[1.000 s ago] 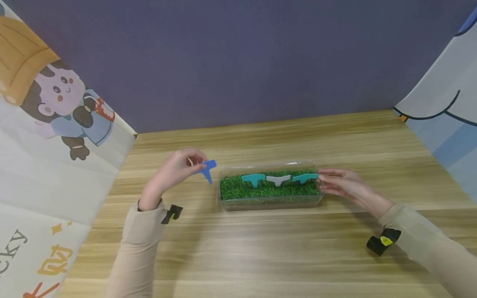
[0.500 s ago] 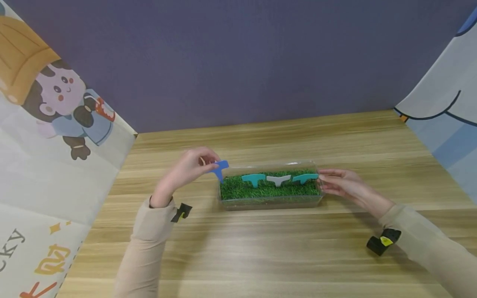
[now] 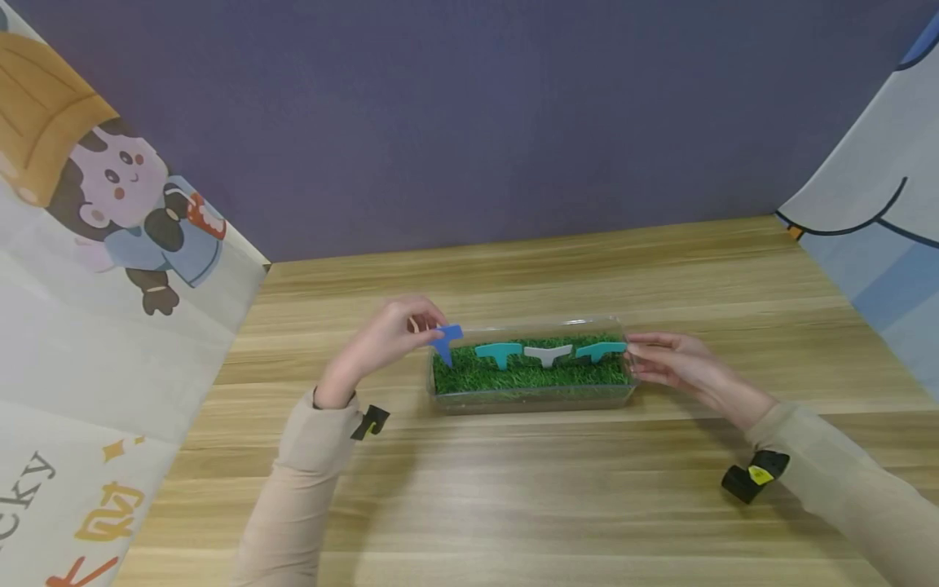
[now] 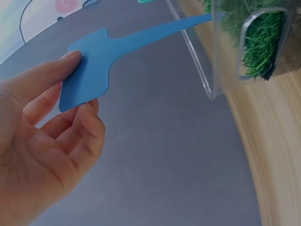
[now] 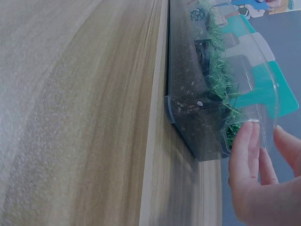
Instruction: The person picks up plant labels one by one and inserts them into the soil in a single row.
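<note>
My left hand (image 3: 396,330) pinches a blue T-shaped plant label (image 4: 89,66) by its wide head, thumb on one face and fingers behind. The label's pointed stem reaches over the left end of a clear plastic box (image 3: 535,403), its tip at the artificial grass (image 3: 469,377); whether it has entered cannot be seen. Two teal labels (image 3: 500,351) and a white label (image 3: 547,355) stand in a row in the grass. At the box's right end, my right hand (image 3: 682,363) holds the end wall by the handle cutout, between thumb and fingers.
The box stands on a wood-grain table (image 3: 543,497). A dark blue-purple panel (image 3: 499,122) rises behind. Printed sheets stand at the left (image 3: 66,342) and right (image 3: 888,236). Dark soil-like filling shows under the grass in the right wrist view.
My left hand has carried the blue plant label rightward, from outside the box to over its left end, lowering it slightly. My right hand, the box and the other labels have stayed still.
</note>
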Motion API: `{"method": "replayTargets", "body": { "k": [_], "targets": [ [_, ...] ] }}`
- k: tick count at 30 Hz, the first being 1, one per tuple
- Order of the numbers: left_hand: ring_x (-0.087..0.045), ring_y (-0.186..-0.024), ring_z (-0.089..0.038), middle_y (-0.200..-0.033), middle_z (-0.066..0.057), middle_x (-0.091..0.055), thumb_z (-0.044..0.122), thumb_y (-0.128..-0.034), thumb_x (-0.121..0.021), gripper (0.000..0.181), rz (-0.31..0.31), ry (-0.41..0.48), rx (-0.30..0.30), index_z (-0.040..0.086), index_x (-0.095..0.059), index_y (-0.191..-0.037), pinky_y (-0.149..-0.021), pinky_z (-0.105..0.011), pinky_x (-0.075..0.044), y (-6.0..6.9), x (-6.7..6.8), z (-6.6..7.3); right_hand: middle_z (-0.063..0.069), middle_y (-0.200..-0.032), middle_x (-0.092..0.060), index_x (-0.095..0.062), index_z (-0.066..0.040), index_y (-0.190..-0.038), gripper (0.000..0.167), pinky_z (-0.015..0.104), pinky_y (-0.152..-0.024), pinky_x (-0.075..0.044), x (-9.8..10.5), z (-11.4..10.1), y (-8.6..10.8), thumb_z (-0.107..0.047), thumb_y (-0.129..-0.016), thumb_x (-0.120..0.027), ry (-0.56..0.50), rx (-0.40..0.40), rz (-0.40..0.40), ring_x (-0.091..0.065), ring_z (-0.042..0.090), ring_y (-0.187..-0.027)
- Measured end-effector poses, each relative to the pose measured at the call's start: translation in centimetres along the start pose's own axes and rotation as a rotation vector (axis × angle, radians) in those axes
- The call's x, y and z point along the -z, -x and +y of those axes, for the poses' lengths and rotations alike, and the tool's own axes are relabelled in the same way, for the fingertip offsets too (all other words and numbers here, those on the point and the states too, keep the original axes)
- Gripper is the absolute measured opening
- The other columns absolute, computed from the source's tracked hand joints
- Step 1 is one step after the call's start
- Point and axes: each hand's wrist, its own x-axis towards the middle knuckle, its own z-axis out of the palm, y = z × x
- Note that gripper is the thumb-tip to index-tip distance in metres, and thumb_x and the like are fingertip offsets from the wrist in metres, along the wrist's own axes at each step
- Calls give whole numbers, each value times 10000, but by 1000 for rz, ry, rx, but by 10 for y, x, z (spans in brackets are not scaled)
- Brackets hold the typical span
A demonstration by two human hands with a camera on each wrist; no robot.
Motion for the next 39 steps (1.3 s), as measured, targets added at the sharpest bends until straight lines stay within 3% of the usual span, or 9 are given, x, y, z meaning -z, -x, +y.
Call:
{"method": "replayTargets", "body": {
  "k": [15,39],
  "targets": [
    [-532,-694,-124,-795,-28,-599,32,-793,-624,89,-43,-5,12,26,-632,-881,-633,-247,-472,-2,-12,-9,19,-907,-653,-585,-169,-990,176,254,-793,-486,0,0,2,-96,-831,-601,13,7,-5,-623,143,-851],
    [-542,-710,-126,-820,-37,-607,22,-780,-631,104,-83,-33,-23,14,-631,-883,-656,-224,-471,-3,-23,-14,19,-911,-648,-587,-175,-986,174,255,-799,-483,0,0,1,-97,-831,-600,6,0,-1,-620,137,-853]
  ]
}}
